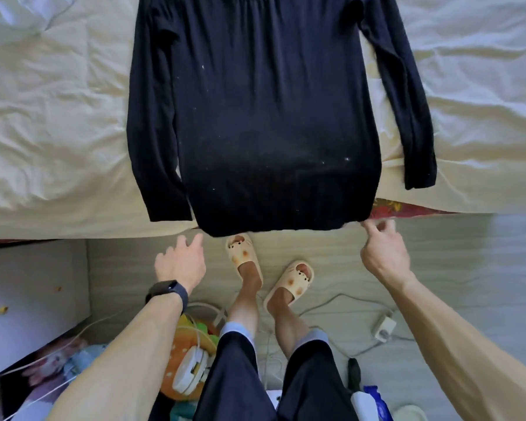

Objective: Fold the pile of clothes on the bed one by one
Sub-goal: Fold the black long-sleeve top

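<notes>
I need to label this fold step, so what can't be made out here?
Head view only.
Black long-sleeved top: neckline cut off by the top edge.
Right hand: motion-blurred fingers at the hem corner; contact unclear.
Orange plush toy on the floor: partly hidden by the person's arm and leg.

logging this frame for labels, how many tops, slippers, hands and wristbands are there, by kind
black long-sleeved top: 1
cream slippers: 2
hands: 2, left hand and right hand
black wristband: 1
total: 6
</notes>
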A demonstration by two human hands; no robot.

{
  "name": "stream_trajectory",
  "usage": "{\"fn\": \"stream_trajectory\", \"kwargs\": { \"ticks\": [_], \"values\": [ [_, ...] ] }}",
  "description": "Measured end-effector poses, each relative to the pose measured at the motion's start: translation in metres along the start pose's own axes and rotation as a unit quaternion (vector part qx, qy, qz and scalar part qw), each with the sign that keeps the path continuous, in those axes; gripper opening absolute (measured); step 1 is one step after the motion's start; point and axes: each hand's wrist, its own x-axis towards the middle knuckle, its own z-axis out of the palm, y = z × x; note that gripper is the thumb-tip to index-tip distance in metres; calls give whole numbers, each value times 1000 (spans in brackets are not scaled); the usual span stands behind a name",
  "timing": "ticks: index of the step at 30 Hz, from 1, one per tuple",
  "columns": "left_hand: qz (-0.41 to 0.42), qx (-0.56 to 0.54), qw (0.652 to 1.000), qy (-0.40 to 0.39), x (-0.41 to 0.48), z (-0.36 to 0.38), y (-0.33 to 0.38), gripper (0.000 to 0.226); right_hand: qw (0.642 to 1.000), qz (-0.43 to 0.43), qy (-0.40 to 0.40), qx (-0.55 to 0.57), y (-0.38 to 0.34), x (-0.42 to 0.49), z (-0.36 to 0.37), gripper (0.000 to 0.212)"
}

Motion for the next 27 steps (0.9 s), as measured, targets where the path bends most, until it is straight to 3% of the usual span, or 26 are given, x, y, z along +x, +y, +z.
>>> {"fn": "stream_trajectory", "kwargs": {
  "ticks": [2,4,14,20,27],
  "values": [
    [-23,27,997,-64,9,-10,4,38,998,12,-57,-38,-7,6,-6,50],
    [-28,4,997,-70,15,-25,10,41,997,-5,-64,-37,-16,7,-15,48],
    [79,-140,981,109,60,-165,58,47,978,-176,93,63,-108,30,-128,43],
    [101,-163,965,178,180,-256,64,49,970,-182,89,136,-181,129,-204,42],
    [137,-93,949,267,337,-345,50,48,965,-197,131,111,-259,267,-269,40]
  ]
}}
